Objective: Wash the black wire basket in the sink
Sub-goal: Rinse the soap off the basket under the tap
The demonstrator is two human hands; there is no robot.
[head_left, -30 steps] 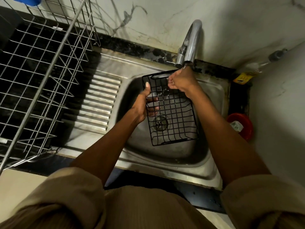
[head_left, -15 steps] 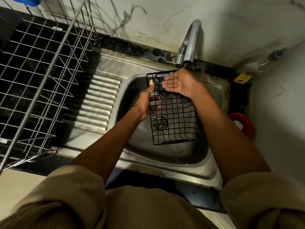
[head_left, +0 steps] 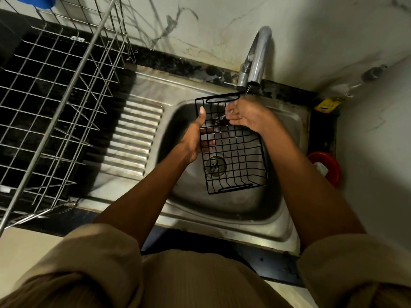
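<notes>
Black wire basket (head_left: 233, 150) hangs tilted over the steel sink (head_left: 287, 210), upper end beneath the faucet (head_left: 255, 61), presumably so water drains through the mesh. The left hand (head_left: 195, 138) grips its left rim; the right hand (head_left: 249, 116), fingers relaxed and cupped, rests inside under the thin stream.

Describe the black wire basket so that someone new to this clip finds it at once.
Start at the steel sink under the curved tap. The black wire basket is held above the drain, gripped by the left hand, with the right hand on it. It is small and black, unlike the large silver dish rack beside the sink.
</notes>
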